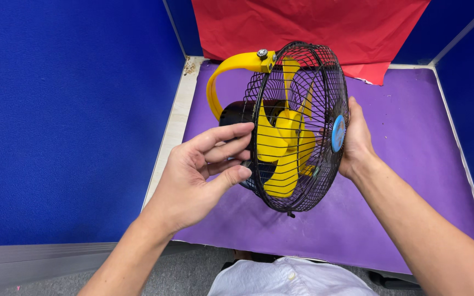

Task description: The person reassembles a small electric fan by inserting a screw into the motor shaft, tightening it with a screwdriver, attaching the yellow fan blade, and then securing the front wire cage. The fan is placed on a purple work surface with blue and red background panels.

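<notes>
A small fan (pixel 292 129) with a black wire cage, yellow blades and a yellow curved stand is held above the purple table (pixel 407 142). Its front, with a blue round badge, faces right. My left hand (pixel 198 172) touches the rear cage rim and the black motor housing, fingers spread and curled against the wires. My right hand (pixel 355 142) presses flat against the front of the cage from the right side, supporting it.
Blue partition walls (pixel 67 109) close in on the left and right. A red cloth (pixel 308 24) hangs at the back and spills onto the table. The table's pale edge (pixel 174 123) runs along the left.
</notes>
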